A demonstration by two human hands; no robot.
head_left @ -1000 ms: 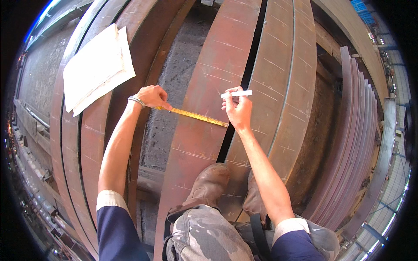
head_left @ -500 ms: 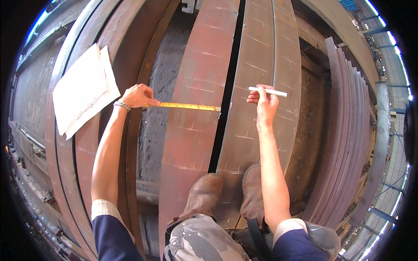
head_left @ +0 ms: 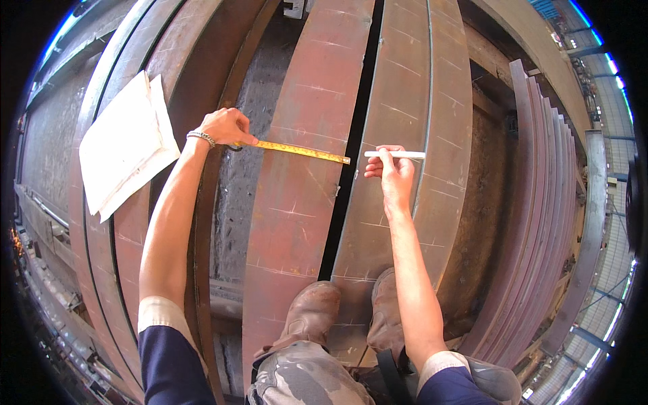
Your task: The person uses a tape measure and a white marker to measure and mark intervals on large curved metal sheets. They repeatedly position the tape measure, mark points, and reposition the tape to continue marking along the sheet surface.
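Closest in, grey camouflage trousers (head_left: 307, 374) overlap the near stretch of the reddish steel beam (head_left: 290, 209), with a brown left boot (head_left: 312, 314) over that beam's right edge and a right boot (head_left: 385, 307) to the right of it. Farther on, the right hand (head_left: 395, 177) is raised to the right of the reddish beam, its grip closed on a white marker (head_left: 398, 154) between thumb and fingers, over a browner beam (head_left: 378, 236) that bears short pale lines. About as far, the left hand (head_left: 226, 128), wearing a bracelet (head_left: 201, 138), is left of the reddish beam, its grip pinched narrow on a yellow measuring tape (head_left: 304, 150). The tape runs across the reddish beam, its tip at the right edge beside the dark gap; I cannot tell whether it touches the steel along its length. Folded white sheets (head_left: 128, 148) lie well left of the reddish beam, on other beams. Far right of it stands a row of nested steel lengths (head_left: 540, 216).
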